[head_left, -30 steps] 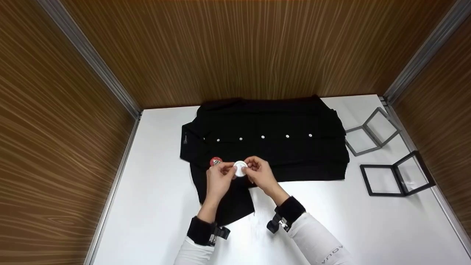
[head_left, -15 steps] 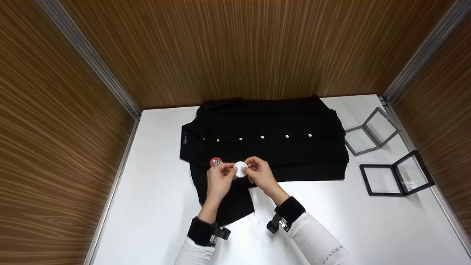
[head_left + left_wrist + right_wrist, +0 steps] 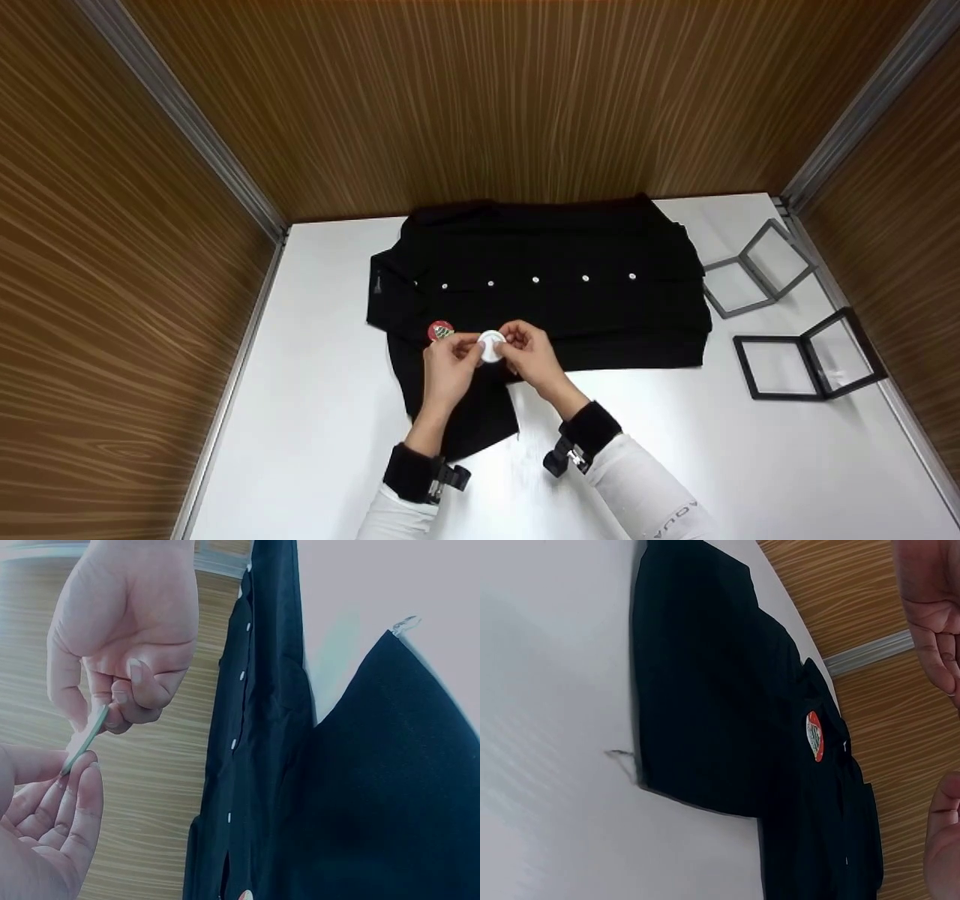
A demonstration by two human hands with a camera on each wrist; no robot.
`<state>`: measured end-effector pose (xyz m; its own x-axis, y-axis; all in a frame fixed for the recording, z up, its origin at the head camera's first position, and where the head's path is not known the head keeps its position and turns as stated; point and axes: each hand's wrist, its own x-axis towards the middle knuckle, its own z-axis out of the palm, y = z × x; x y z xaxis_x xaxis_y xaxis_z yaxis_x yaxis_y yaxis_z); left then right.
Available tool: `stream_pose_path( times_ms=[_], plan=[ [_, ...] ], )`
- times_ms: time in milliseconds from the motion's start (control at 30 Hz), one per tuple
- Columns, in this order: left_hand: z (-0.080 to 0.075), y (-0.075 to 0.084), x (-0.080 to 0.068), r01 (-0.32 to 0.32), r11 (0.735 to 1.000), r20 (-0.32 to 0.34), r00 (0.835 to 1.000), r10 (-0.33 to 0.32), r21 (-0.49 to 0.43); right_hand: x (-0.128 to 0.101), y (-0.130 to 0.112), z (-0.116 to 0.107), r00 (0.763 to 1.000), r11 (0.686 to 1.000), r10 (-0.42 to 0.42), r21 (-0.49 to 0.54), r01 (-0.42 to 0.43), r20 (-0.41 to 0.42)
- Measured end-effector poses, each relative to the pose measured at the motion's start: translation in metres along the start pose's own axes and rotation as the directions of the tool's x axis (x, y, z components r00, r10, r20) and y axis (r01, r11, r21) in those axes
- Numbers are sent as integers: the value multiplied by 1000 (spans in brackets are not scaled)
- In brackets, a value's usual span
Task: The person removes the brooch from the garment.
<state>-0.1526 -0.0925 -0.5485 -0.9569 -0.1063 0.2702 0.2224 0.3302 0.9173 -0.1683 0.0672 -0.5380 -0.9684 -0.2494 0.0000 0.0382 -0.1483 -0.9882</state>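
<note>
Head view: white table (image 3: pixel 315 420) walled by brown wood-grain panels (image 3: pixel 487 105).

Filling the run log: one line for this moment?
left hand: pinches white badge | right hand: pinches it | red badge: on black shirt

Shirt (image 3: pixel 540 292) spread along table's (image 3: pixel 315 420) far edge; badge (image 3: pixel 440 331) on its left part; two open frames (image 3: pixel 806 360), seemingly hinged, near right edge.
</note>
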Motion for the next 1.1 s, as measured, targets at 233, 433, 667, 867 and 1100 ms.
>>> stream_pose_path(
  times_ms=[233,433,667,867,1100],
  plan=[
    [0,-2,0,2,1000,-4,1000,-2,5,0,0,0,1000,1000,-5,-4,5,-3],
    [-1,-3,1,19,999,8,1000,-19,-25,-3,-1,0,999,998,-45,-50,45,-1],
    [0,-6,2,49,999,-13,999,-49,-22,5,22,-7,990,977,-142,-157,142,14],
    [-1,-7,3,99,995,-2,995,-99,-26,3,24,-10,982,980,-179,-73,183,58],
    [0,-8,3,157,987,54,987,-155,-45,3,28,-19,959,968,-251,21,250,129]
  ],
)
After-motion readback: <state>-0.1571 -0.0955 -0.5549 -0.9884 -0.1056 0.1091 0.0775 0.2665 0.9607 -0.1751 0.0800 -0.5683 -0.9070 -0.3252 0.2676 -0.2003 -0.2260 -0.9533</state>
